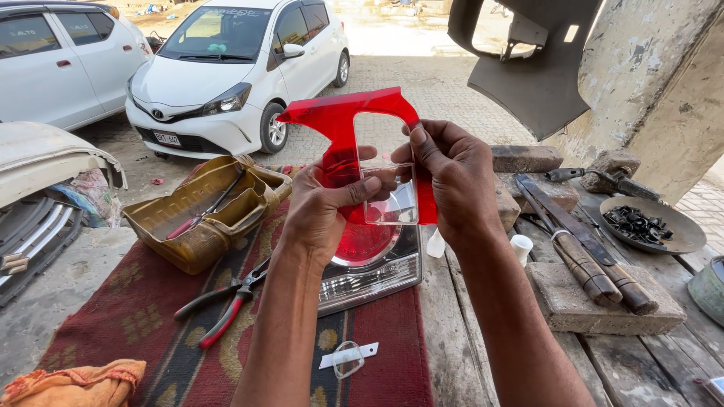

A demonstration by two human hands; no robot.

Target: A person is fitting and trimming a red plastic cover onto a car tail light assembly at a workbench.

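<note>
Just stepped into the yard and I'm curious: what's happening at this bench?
A person holds a red tail-light lens up in both bare hands, the left hand gripping its stem and the right hand pinching a clear insert set into it. Below them a tail-light housing lies on a patterned red rug, with red-handled pliers and a dented yellow tray beside it. Two white cars are parked behind.

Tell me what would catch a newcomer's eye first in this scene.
First, the bright red plastic tail-light lens with a clear window, held up at centre by the left hand and the right hand. Below it, a chrome tail-light housing lies on a dark red patterned rug, with red-handled pliers to its left. Behind, a white hatchback car is parked.
</note>
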